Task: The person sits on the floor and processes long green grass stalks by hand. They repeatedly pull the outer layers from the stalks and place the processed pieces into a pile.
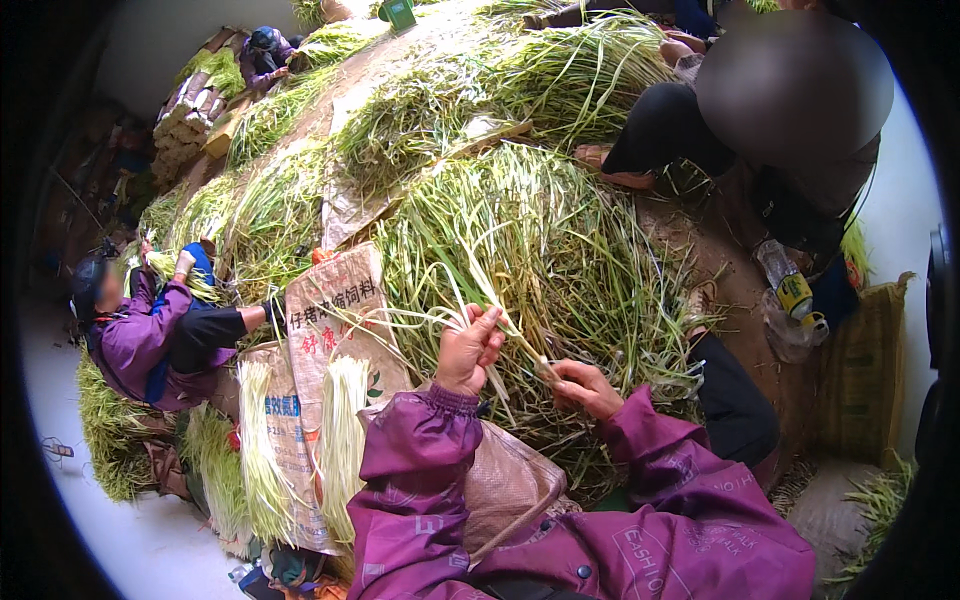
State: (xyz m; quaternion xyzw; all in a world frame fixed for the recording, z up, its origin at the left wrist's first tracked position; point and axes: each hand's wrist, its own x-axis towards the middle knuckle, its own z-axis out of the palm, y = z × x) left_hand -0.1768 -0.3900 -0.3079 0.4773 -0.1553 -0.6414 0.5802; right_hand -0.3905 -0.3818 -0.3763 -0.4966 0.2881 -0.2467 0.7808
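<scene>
My left hand (472, 349) pinches pale, narrow leaves of a long-leaved plant (530, 346), with several pale blades hanging out to the left of the fingers. The base of the same plant is held between the thumb and fingers of my right hand (589, 386). Both hands are in front of a large heap of green and yellowish long leaves (517, 247). Left of my left arm, two bundles of pale yellow stalks (257, 442) (343, 435) lie side by side on printed woven sacks (337, 300). A brown woven sack (510, 480) covers my lap.
A person in a purple jacket (150, 322) sits at the left, another (270, 56) at the far upper left. At the right sits a person in dark trousers (667, 127), near a plastic bottle (791, 285) in a bag. A wooden strip (491, 139) crosses between leaf heaps.
</scene>
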